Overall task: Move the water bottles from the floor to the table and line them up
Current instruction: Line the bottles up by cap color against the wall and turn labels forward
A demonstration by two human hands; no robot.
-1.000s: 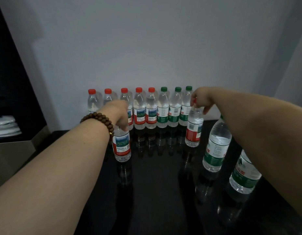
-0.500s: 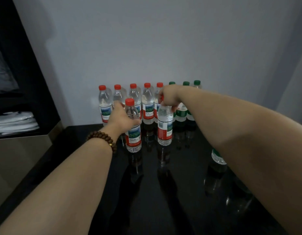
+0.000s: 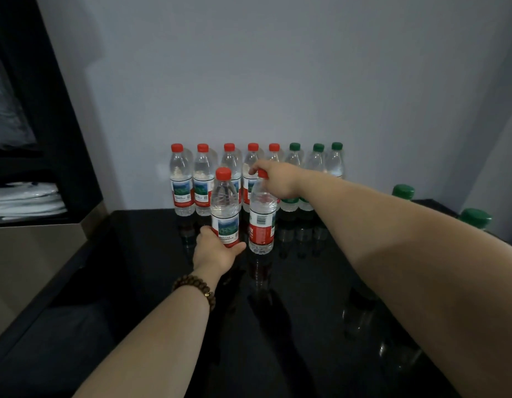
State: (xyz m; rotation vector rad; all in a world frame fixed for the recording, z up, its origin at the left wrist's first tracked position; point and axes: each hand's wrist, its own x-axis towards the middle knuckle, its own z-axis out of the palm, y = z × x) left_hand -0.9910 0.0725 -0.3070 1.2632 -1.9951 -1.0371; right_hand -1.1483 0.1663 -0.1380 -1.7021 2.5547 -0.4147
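left hand [image 3: 217,252] grips red-cap bottle [image 3: 224,208] base | right hand [image 3: 277,179] pinches second bottle [image 3: 262,222] cap | table [image 3: 151,282] front bare

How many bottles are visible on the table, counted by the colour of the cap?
Red-cap bottles: 7, five in the back row and two in front, one in the left hand and one under the right hand.
Green-cap bottles: 5, three in the back row and two behind the right forearm.
Total: 12

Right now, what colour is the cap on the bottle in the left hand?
Red, on the bottle gripped by the left hand; head view.
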